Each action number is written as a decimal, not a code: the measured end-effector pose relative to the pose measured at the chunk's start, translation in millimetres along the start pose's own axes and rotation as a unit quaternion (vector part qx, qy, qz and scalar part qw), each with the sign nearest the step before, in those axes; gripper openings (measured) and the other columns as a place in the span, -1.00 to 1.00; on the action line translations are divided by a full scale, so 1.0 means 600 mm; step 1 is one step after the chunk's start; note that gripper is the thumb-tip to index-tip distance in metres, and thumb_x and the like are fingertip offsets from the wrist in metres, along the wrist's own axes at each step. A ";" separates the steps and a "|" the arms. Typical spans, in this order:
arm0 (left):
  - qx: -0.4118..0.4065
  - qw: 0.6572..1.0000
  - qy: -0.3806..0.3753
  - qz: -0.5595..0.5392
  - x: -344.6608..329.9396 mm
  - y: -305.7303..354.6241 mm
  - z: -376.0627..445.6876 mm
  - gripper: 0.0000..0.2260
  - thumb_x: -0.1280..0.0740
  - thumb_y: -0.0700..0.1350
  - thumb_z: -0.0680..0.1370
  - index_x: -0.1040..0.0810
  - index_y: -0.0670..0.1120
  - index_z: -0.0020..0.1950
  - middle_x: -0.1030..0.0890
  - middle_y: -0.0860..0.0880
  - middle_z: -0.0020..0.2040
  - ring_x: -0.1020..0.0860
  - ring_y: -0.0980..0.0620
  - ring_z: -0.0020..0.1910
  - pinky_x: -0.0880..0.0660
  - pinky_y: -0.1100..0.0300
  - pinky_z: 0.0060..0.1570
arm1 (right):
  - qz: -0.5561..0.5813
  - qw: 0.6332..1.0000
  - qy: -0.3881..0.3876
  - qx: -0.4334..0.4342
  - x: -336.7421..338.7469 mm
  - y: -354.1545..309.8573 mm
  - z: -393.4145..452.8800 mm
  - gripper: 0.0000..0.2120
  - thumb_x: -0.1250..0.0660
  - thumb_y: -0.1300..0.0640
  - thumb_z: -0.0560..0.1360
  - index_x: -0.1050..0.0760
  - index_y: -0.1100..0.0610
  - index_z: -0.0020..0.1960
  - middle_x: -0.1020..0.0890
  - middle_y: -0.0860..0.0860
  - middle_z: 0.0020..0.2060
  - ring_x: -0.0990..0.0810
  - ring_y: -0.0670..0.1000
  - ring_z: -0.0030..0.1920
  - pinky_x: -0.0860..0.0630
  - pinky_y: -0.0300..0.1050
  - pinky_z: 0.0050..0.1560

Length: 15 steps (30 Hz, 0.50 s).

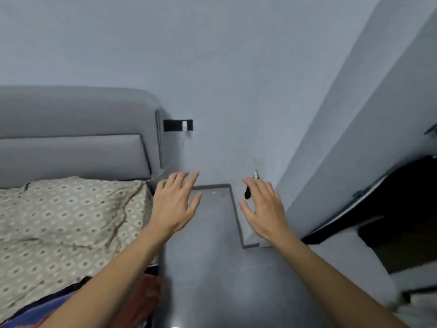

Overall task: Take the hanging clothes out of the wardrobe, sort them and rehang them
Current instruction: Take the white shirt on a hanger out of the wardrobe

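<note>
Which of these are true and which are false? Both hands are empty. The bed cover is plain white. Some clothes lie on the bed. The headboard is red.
1. Both hands are empty: true. The left hand and right hand are open, fingers spread.
2. The bed cover is plain white: false. It is beige with a dotted pattern.
3. Some clothes lie on the bed: true, at its near edge.
4. The headboard is red: false. It is grey.

grey headboard [71,119], beige dotted bedsheet [59,221], dark grey floor [212,268].
</note>
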<state>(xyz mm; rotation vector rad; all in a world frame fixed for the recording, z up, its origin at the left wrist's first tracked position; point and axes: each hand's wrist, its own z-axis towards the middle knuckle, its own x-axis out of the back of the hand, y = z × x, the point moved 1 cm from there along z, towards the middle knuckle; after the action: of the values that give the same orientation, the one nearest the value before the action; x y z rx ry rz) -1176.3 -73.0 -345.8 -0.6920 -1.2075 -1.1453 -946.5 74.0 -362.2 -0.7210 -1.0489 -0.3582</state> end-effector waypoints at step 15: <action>-0.371 0.918 -0.077 -0.117 -0.172 0.595 0.229 -0.49 -0.08 0.18 0.69 -0.35 0.00 0.59 -0.52 -0.06 0.37 -0.50 -0.11 0.27 -0.49 -0.06 0.14 | -0.073 0.925 0.154 -0.339 0.247 0.420 -0.252 -0.44 -0.15 -0.18 0.62 -0.39 0.07 0.53 -0.52 0.01 0.40 -0.45 0.06 0.37 -0.45 0.10 0.36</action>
<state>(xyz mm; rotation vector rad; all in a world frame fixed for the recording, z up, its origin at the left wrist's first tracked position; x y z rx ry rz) -886.2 196.4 -353.9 -1.2461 -0.9809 -1.8106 -629.4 160.5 -369.7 -1.1592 -0.6669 -0.9620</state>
